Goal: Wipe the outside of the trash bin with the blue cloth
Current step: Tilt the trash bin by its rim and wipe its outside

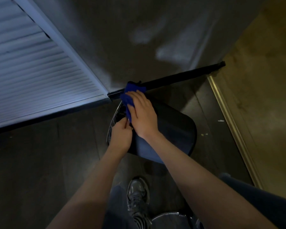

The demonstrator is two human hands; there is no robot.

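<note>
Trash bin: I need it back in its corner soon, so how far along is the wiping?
Mid-job. The trash bin is tipped on its side on the dark floor. The right hand presses the blue cloth flat against the upper outer wall near the rim, while the left hand grips the rim. Which areas are already clean cannot be told in this dim light; the lower side and base look untouched by the cloth now.
</note>
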